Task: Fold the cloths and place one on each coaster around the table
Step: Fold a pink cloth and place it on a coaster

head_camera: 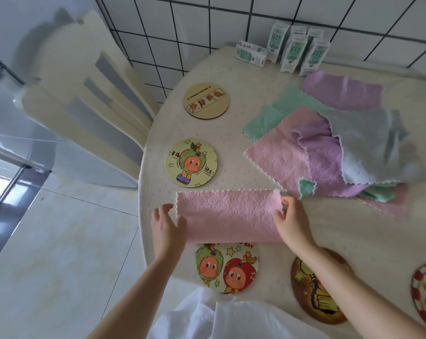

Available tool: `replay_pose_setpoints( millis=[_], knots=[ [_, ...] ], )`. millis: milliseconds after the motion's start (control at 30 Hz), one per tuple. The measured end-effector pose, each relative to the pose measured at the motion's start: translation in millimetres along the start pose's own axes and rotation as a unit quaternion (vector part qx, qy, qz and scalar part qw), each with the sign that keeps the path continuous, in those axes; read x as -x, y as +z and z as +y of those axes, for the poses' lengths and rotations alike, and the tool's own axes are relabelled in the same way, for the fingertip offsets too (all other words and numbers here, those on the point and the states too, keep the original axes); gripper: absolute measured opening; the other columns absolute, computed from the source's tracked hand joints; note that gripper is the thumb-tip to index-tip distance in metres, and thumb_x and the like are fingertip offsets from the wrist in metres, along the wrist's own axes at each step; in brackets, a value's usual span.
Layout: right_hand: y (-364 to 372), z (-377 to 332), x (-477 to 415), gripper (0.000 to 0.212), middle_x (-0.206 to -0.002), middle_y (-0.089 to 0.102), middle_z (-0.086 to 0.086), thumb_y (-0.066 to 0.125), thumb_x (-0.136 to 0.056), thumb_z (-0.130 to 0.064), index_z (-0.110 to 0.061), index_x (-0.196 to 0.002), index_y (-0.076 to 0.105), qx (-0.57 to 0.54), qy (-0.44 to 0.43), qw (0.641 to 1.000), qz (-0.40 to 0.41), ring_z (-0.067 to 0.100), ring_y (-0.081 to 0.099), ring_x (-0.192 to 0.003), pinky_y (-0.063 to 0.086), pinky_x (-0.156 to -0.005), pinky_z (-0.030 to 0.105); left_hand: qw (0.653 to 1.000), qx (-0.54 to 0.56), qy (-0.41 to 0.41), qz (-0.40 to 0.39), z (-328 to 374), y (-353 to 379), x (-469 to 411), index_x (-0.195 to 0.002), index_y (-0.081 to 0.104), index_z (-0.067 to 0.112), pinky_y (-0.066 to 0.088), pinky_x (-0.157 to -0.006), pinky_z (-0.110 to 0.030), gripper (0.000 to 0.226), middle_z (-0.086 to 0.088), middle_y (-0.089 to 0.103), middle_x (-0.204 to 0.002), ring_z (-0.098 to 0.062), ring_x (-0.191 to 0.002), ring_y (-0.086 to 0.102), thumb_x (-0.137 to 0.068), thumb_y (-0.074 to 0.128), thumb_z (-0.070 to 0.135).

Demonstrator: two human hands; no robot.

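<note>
Folding pink cloth (227, 217), flat at 6 o'clock on surface (238, 101). L hand (168, 226) mostly open, thumb on cloth's end; R hand (292, 221) pinches other end. Risk: uneven pull skews fold; R end snags cloth pile (341, 148) at 2 o'clock. Surface edge just beside L hand; free room toward 12.

The left hand (166, 228) and right hand (293, 223) are bare, and so are both forearms (348, 285) out to the frame edge. At six o'clock, between the forearms, shows a thin white garment (207, 319), creased in soft folds.
</note>
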State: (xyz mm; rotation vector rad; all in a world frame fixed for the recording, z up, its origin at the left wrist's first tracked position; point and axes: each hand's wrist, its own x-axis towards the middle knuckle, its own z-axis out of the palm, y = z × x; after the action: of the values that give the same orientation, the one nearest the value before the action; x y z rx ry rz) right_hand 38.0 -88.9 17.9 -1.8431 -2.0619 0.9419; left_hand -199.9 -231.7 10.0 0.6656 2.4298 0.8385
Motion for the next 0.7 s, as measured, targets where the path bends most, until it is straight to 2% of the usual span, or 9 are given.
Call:
replay_pose_setpoints(
  millis=[67,167,200,267,333,400,500,600,700],
  knots=[
    [5,0,19,0.04,-0.121,0.053,0.017,0.059,-0.083,-0.001,-0.001,-0.122,0.05,0.069,-0.093,0.993,0.029,0.03,0.051,-0.109,0.043,-0.09,0.029,0.988,-0.084,0.133,0.005,1,5,18,-0.128,0.045,0.014,0.043,-0.1,-0.035,0.041,-0.002,0.044,-0.131,-0.016,-0.117,0.043,-0.088,0.052,0.015],
    [17,-9,43,0.051,-0.137,0.046,0.013,0.057,-0.085,-0.005,-0.001,-0.134,0.043,0.136,-0.197,0.971,-0.022,0.026,0.041,-0.13,0.027,-0.108,0.026,0.932,-0.193,0.286,-0.109,1,19,43,-0.145,0.029,0.019,0.017,-0.119,-0.043,0.054,0.005,0.022,-0.154,-0.019,-0.144,0.014,-0.094,0.045,0.026],
    [23,-12,52,0.053,-0.141,0.042,0.011,0.055,-0.087,-0.007,-0.002,-0.137,0.04,0.153,-0.22,0.962,-0.047,0.023,0.037,-0.134,0.021,-0.112,0.027,0.908,-0.224,0.324,-0.14,-1,24,50,-0.148,0.023,0.021,0.007,-0.12,-0.043,0.058,0.006,0.011,-0.157,-0.021,-0.147,0.003,-0.095,0.042,0.03],
    [35,-15,68,0.057,-0.147,0.036,0.008,0.052,-0.089,-0.005,-0.005,-0.143,0.034,0.177,-0.257,0.946,-0.085,0.021,0.03,-0.139,0.014,-0.115,0.029,0.864,-0.277,0.38,-0.181,-8,35,63,-0.151,0.016,0.019,0.0,-0.119,-0.045,0.064,0.002,0.0,-0.159,-0.025,-0.146,-0.01,-0.095,0.04,0.038],
    [46,-15,80,0.063,-0.153,0.029,0.009,0.051,-0.088,0.001,-0.006,-0.147,0.028,0.193,-0.279,0.934,-0.112,0.024,0.024,-0.142,0.013,-0.118,0.034,0.844,-0.316,0.386,-0.197,-16,41,71,-0.152,0.01,0.016,-0.003,-0.118,-0.046,0.068,-0.001,-0.003,-0.159,-0.026,-0.144,-0.015,-0.096,0.039,0.043],
    [51,-13,88,0.067,-0.157,0.016,0.008,0.045,-0.089,0.004,-0.007,-0.15,0.017,0.214,-0.276,0.926,-0.141,0.023,0.012,-0.146,0.011,-0.12,0.038,0.847,-0.33,0.361,-0.21,-22,41,74,-0.152,-0.002,0.016,-0.012,-0.116,-0.043,0.072,-0.001,-0.011,-0.158,-0.026,-0.143,-0.021,-0.097,0.035,0.046],
    [53,-5,93,0.073,-0.16,0.002,0.001,0.039,-0.089,0.008,-0.013,-0.151,0.009,0.241,-0.259,0.922,-0.155,0.02,-0.001,-0.146,-0.002,-0.118,0.033,0.846,-0.352,0.334,-0.221,-30,33,76,-0.149,-0.014,0.02,-0.016,-0.115,-0.044,0.075,0.003,-0.022,-0.155,-0.024,-0.141,-0.027,-0.097,0.032,0.05],
    [47,5,97,0.077,-0.159,0.002,-0.001,0.04,-0.086,0.01,-0.019,-0.151,0.009,0.254,-0.256,0.922,-0.142,0.02,0.0,-0.146,0.002,-0.119,0.037,0.862,-0.335,0.312,-0.216,-39,21,77,-0.149,-0.014,0.025,-0.013,-0.116,-0.047,0.072,0.008,-0.021,-0.155,-0.022,-0.141,-0.026,-0.097,0.03,0.049],
    [37,19,98,0.075,-0.157,0.014,0.0,0.043,-0.085,0.009,-0.019,-0.15,0.016,0.259,-0.261,0.922,-0.123,0.02,0.011,-0.145,0.007,-0.119,0.036,0.883,-0.32,0.275,-0.204,-54,11,78,-0.148,-0.015,0.027,-0.011,-0.116,-0.05,0.073,0.01,-0.02,-0.155,-0.019,-0.142,-0.023,-0.095,0.029,0.051]
  ],
)
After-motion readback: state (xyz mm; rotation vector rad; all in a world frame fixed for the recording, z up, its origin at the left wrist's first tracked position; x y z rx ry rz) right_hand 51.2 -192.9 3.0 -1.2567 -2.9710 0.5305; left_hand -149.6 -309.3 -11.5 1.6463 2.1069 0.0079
